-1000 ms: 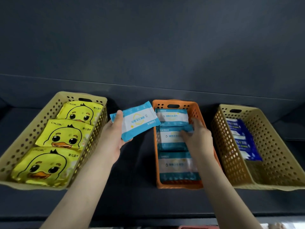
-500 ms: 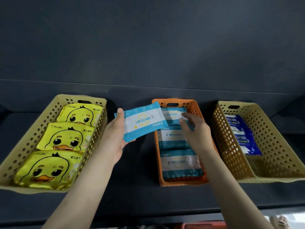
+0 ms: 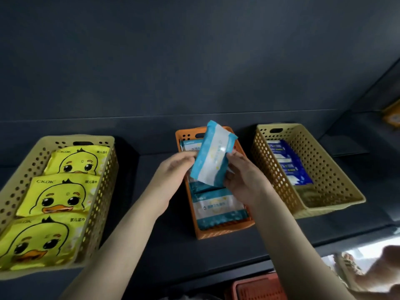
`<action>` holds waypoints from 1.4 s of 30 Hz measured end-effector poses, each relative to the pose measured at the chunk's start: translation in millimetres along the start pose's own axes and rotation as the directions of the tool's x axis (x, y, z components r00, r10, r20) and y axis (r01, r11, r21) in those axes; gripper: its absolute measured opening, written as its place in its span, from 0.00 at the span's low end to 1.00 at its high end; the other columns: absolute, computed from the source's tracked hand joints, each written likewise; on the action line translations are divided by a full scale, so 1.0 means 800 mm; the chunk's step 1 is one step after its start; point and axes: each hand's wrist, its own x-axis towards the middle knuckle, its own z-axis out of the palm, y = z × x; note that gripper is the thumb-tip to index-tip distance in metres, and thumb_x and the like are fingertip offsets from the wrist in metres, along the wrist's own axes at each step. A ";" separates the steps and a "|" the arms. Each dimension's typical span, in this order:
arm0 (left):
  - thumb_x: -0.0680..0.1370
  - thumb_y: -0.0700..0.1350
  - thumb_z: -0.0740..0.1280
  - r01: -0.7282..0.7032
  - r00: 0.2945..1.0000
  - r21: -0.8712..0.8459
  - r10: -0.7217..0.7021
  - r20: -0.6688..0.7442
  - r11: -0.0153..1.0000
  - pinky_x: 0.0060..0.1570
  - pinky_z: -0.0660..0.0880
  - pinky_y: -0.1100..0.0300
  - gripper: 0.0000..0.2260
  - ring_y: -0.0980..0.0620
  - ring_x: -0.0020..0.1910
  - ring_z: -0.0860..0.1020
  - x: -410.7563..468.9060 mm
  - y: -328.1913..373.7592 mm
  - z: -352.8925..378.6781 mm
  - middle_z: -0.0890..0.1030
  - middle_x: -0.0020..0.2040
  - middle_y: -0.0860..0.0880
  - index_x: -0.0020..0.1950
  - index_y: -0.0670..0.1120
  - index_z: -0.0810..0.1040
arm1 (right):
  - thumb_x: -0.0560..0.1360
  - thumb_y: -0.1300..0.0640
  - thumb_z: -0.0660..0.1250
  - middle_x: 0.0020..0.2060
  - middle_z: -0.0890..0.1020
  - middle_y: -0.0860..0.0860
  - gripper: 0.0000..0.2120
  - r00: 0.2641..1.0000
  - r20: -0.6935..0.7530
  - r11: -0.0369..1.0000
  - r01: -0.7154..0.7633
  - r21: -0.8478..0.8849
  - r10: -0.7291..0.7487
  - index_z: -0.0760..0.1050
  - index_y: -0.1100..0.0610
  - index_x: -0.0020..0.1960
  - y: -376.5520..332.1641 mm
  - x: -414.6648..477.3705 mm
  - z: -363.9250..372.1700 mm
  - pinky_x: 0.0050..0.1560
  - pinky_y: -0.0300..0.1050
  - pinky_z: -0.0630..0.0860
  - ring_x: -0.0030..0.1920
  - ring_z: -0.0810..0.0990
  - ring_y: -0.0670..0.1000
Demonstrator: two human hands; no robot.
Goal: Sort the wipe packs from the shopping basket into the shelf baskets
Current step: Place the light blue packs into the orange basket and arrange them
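A light-blue and white wipe pack point(image 3: 213, 153) hangs tilted over the orange shelf basket point(image 3: 225, 231). My left hand point(image 3: 171, 176) grips its left edge and my right hand point(image 3: 243, 176) holds its right edge. Matching teal packs point(image 3: 217, 207) lie inside the orange basket, partly hidden by my hands. To the left, a beige basket point(image 3: 101, 202) holds three yellow duck packs point(image 3: 58, 197). Dark-blue packs point(image 3: 287, 164) lie in another beige basket point(image 3: 331, 176) on the right. A corner of the red shopping basket point(image 3: 257, 287) shows at the bottom edge.
All three baskets stand on a dark shelf point(image 3: 151, 252) with a dark back wall behind. A second dark shelf with an orange item point(image 3: 392, 114) shows at the far right. Below the shelf's front edge at the lower right lies a bright blurred area.
My left hand brought the pack right, over the orange basket, and it turned from flat to nearly upright. My right hand rose from the basket's packs and took hold of it.
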 end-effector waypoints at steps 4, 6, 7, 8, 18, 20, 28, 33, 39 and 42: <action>0.81 0.46 0.62 -0.183 0.977 0.154 0.196 -0.079 0.971 0.65 0.65 0.69 0.11 0.69 0.64 0.69 0.025 -0.018 -0.012 0.73 0.66 0.63 0.60 0.59 0.78 | 0.78 0.64 0.64 0.50 0.83 0.55 0.09 0.943 0.009 0.804 0.290 -0.519 -0.334 0.78 0.56 0.55 -0.042 -0.005 -0.024 0.52 0.51 0.77 0.48 0.81 0.50; 0.82 0.52 0.60 -0.127 0.985 0.209 0.149 -0.092 0.970 0.75 0.56 0.55 0.16 0.61 0.74 0.60 0.045 -0.033 -0.015 0.64 0.74 0.59 0.70 0.61 0.70 | 0.77 0.64 0.66 0.49 0.83 0.51 0.11 0.897 0.229 0.410 0.384 -0.827 -0.378 0.79 0.53 0.56 -0.064 -0.004 -0.031 0.52 0.45 0.78 0.47 0.81 0.45; 0.81 0.57 0.58 -0.081 0.993 0.215 0.097 -0.063 0.973 0.76 0.53 0.50 0.20 0.58 0.76 0.56 0.052 -0.040 -0.014 0.59 0.77 0.59 0.74 0.61 0.64 | 0.77 0.63 0.66 0.51 0.83 0.48 0.12 0.905 0.320 0.213 0.384 -0.899 -0.281 0.79 0.52 0.58 -0.071 -0.002 -0.031 0.53 0.42 0.78 0.48 0.81 0.43; 0.81 0.60 0.56 -0.045 0.999 0.216 0.050 -0.019 0.975 0.76 0.51 0.48 0.23 0.57 0.77 0.53 0.058 -0.044 -0.013 0.55 0.78 0.59 0.76 0.62 0.59 | 0.77 0.62 0.67 0.53 0.82 0.46 0.13 0.921 0.362 0.034 0.370 -0.928 -0.146 0.79 0.53 0.60 -0.074 -0.001 -0.029 0.54 0.37 0.76 0.50 0.80 0.42; 0.84 0.53 0.50 0.037 0.998 0.170 -0.046 0.053 0.985 0.65 0.57 0.68 0.26 0.63 0.69 0.58 0.059 -0.036 0.008 0.57 0.76 0.58 0.79 0.58 0.40 | 0.77 0.56 0.67 0.55 0.78 0.44 0.13 0.875 0.448 -0.245 0.483 -0.841 0.186 0.79 0.49 0.61 -0.007 0.000 -0.033 0.61 0.37 0.71 0.55 0.75 0.43; 0.84 0.53 0.50 0.037 0.997 0.182 -0.049 0.060 0.983 0.57 0.59 0.74 0.26 0.64 0.63 0.61 0.056 -0.031 0.010 0.61 0.73 0.60 0.79 0.58 0.40 | 0.75 0.56 0.70 0.52 0.78 0.45 0.12 0.842 0.535 -0.245 0.534 -0.809 0.066 0.80 0.50 0.58 -0.001 0.001 -0.043 0.61 0.40 0.72 0.54 0.75 0.44; 0.84 0.55 0.49 0.023 0.999 0.191 -0.030 0.036 0.981 0.62 0.56 0.67 0.25 0.64 0.69 0.59 0.054 -0.033 0.009 0.56 0.78 0.58 0.78 0.59 0.42 | 0.76 0.46 0.66 0.78 0.55 0.47 0.28 0.850 0.526 -0.341 0.503 -0.794 0.029 0.62 0.43 0.74 0.011 0.011 -0.054 0.76 0.52 0.50 0.78 0.51 0.51; 0.84 0.53 0.49 0.036 0.999 0.184 -0.041 0.025 0.982 0.59 0.58 0.71 0.25 0.66 0.61 0.61 0.056 -0.034 0.009 0.60 0.76 0.57 0.78 0.60 0.42 | 0.76 0.44 0.65 0.78 0.52 0.44 0.29 0.884 0.468 -0.284 0.454 -0.844 0.022 0.61 0.41 0.75 0.016 0.013 -0.060 0.75 0.51 0.53 0.77 0.52 0.51; 0.84 0.55 0.50 0.049 0.999 0.176 -0.050 0.001 0.983 0.61 0.58 0.65 0.24 0.63 0.66 0.62 0.056 -0.036 0.011 0.60 0.76 0.56 0.78 0.62 0.43 | 0.74 0.42 0.67 0.77 0.57 0.43 0.28 0.892 0.452 -0.271 0.428 -0.862 -0.030 0.65 0.41 0.72 0.018 0.013 -0.062 0.75 0.56 0.59 0.76 0.56 0.53; 0.84 0.56 0.50 0.031 0.999 0.241 -0.033 0.002 0.970 0.61 0.59 0.65 0.25 0.61 0.67 0.64 0.056 -0.036 0.010 0.62 0.76 0.56 0.78 0.61 0.43 | 0.75 0.44 0.67 0.75 0.61 0.44 0.27 0.890 0.448 -0.222 0.421 -0.879 -0.085 0.68 0.45 0.72 0.014 0.010 -0.056 0.74 0.47 0.57 0.75 0.59 0.49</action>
